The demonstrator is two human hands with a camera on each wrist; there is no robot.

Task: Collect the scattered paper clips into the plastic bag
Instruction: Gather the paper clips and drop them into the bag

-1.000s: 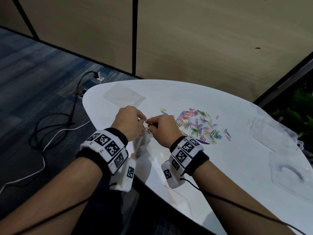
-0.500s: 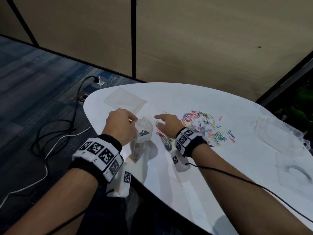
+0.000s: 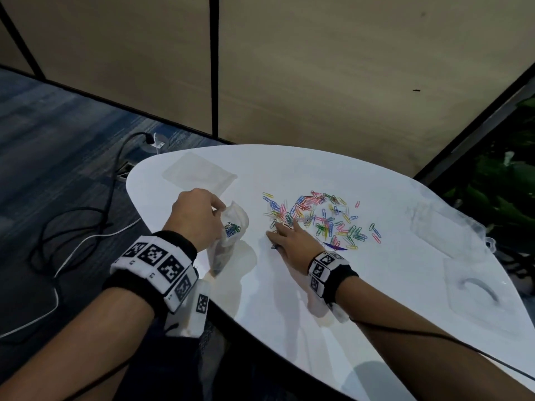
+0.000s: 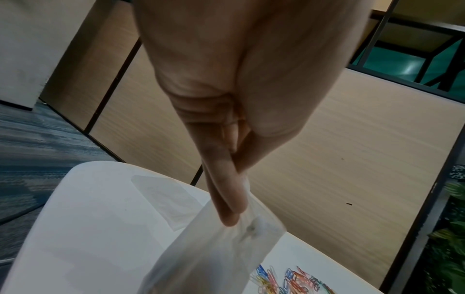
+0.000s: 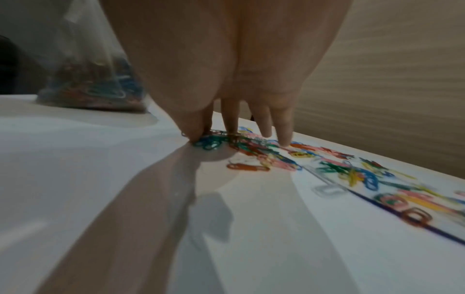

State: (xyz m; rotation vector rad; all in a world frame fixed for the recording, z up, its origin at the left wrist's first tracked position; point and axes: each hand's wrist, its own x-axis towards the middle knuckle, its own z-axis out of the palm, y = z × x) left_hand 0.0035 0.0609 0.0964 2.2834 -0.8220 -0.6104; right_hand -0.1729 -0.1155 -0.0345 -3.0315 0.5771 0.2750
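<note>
Colourful paper clips (image 3: 324, 218) lie scattered in a pile on the white table (image 3: 289, 299). My left hand (image 3: 202, 215) pinches the rim of a clear plastic bag (image 3: 234, 215) and holds it upright, left of the pile. Several clips (image 3: 231, 228) sit inside the bag. In the left wrist view, thumb and fingers (image 4: 229, 208) grip the bag's (image 4: 214, 258) top edge. My right hand (image 3: 282, 227) rests on the pile's near left edge with fingers spread. In the right wrist view its straight fingertips (image 5: 284, 139) touch the clips (image 5: 352, 171), and the filled bag (image 5: 95, 87) stands behind.
A flat empty plastic bag (image 3: 199, 175) lies at the table's back left. Clear plastic packaging (image 3: 445, 227) and a clear moulded tray (image 3: 477, 290) lie at the right. A clear strip with a dark blue edge (image 5: 377, 214) lies under the clips. Cables (image 3: 72, 227) run across the floor to the left.
My right hand left the bag's mouth, moved right and spread its fingers on the pile. The left hand kept its hold on the bag, whose mouth now stands open.
</note>
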